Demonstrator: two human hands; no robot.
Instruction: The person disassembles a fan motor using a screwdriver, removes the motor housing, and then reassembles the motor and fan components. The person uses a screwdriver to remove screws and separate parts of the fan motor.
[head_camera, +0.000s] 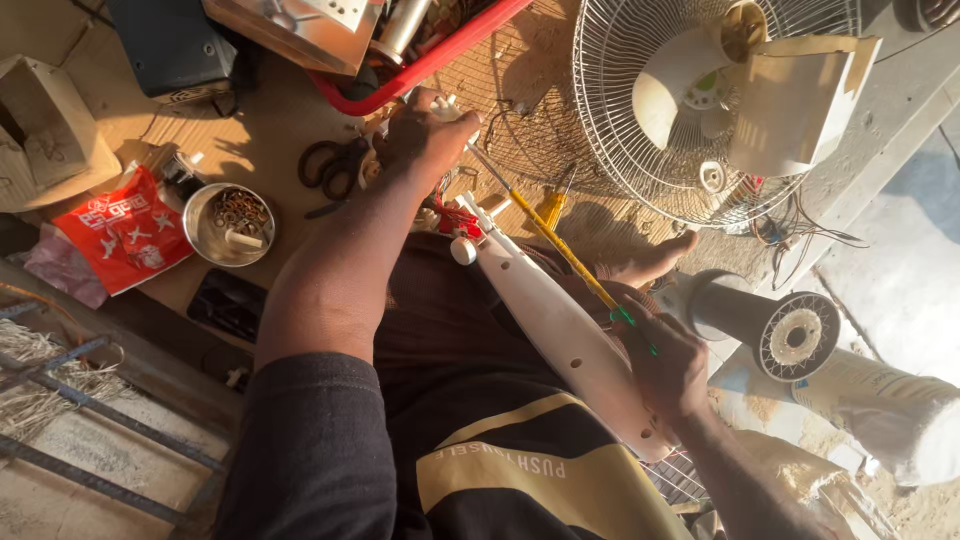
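Screwdriver at work on a fan part, mid-step.
Left hand (425, 135) clamps the white part (560, 330) lying across the lap; right hand (665, 365) grips the screwdriver (555, 240), tip at that end. Next, likely steady turning pressure.

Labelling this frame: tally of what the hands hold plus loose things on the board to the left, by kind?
Screwdriver, in right hand: 1
White fan part, steadied at its top end by left hand: 1
Scissors: 1
Metal bowl of small parts: 1
Red packet: 1
Total: 5
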